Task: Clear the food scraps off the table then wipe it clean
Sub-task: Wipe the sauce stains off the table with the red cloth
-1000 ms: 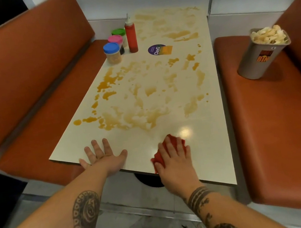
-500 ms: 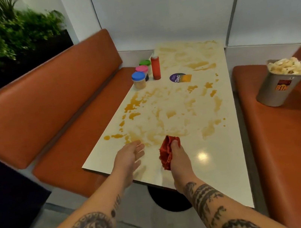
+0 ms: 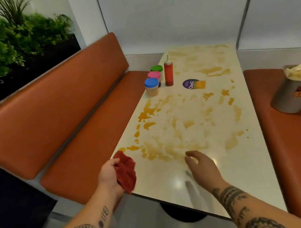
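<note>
We find no solid scraps on the worktop (image 3: pixel 244 174). A metal bucket (image 3: pixel 297 90) on the right bench (image 3: pixel 299 149) is heaped with pale bits of food, so we judge the clearing part done. The wiping is mostly ahead of us. Orange-brown sauce smears (image 3: pixel 170 146) run from the middle of the worktop to its far end by the wall, and only the near strip looks clean and glossy.

Our left grip (image 3: pixel 107 176) is closed round a bunched red cloth (image 3: pixel 126 172), which hangs at the near left corner of the worktop, just short of the nearest stains. We cannot tell whether the cloth touches the surface. Our right grip (image 3: pixel 203 166) hovers over the clean strip with its fingers loosely curled, and it holds nothing.

Three jars stand along the left edge, towards the far end: a blue-lidded jar (image 3: pixel 152 87), a pink-lidded jar (image 3: pixel 153 75) and a green-lidded jar (image 3: pixel 156 68). A red squeeze bottle (image 3: pixel 168 72) stands beside them. We think these will have to be lifted or wiped around. A round sticker (image 3: pixel 193 84) lies flat nearby and should not hinder the cloth. The left bench (image 3: pixel 85 155) runs alongside, with plants (image 3: pixel 7 47) behind it. We expect the far stains to need a long reach.
</note>
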{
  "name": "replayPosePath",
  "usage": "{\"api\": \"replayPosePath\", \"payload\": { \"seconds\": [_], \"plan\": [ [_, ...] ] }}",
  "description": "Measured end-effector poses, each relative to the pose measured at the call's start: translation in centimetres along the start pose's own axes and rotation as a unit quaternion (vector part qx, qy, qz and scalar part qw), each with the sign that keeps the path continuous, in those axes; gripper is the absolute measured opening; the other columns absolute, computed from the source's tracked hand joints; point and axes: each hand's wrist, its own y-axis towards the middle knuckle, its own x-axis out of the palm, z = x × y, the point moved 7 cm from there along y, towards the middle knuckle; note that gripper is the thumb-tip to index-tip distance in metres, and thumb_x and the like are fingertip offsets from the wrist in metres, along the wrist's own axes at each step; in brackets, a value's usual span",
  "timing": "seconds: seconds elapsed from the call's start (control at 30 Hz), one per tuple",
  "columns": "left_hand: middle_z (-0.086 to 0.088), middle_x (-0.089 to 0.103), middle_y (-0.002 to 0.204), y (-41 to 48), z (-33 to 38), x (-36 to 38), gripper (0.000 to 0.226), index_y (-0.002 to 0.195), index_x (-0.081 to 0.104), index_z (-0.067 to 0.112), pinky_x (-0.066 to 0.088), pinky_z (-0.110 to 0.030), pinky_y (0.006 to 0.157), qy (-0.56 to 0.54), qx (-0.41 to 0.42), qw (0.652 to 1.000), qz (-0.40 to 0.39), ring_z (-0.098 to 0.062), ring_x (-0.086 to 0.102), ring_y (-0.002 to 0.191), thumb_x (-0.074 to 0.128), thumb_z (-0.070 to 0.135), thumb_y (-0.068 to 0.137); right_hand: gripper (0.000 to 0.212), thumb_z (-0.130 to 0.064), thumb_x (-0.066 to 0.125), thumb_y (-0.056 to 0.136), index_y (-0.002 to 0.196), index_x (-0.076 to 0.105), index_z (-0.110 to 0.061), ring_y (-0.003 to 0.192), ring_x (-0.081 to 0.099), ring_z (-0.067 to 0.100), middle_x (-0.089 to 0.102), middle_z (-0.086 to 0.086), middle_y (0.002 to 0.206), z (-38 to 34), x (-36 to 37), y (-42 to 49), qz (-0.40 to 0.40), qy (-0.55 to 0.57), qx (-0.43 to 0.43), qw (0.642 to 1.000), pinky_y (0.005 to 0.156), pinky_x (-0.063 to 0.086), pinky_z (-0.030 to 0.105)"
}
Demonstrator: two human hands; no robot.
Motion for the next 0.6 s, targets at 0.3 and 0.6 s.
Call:
{"api": "replayPosePath", "payload": {
  "seconds": [0.3,0.6],
  "plan": [
    [-0.001,0.061,0.124,9.7,6.5,-1.1,0.037,0.138,0.046,0.04,0.056,-0.053,0.09,0.455,0.251,0.851,0.076,-0.03,0.063,0.107,0.035,0.044,0.102,0.069,-0.051,0.031,0.101,0.158,0.029,-0.012,0.151,0.018,0.03,0.024,0.006,0.166,15.7,-7.1,-3.2,0.117,-0.37,0.185,0.903,0.121,0.023,0.047],
    [0.004,-0.018,0.169,16.0,2.1,2.2,0.062,0.162,-0.007,0.032,-0.01,-0.059,0.122,0.79,0.232,0.567,0.02,-0.031,-0.023,0.153,0.005,0.054,0.105,0.068,-0.051,0.033,0.101,0.16,0.026,-0.017,0.155,0.009,0.024,0.017,0.0,0.169,15.4,-6.8,-3.4,0.126,-0.35,0.195,0.907,0.125,0.013,0.044]
  ]
}}
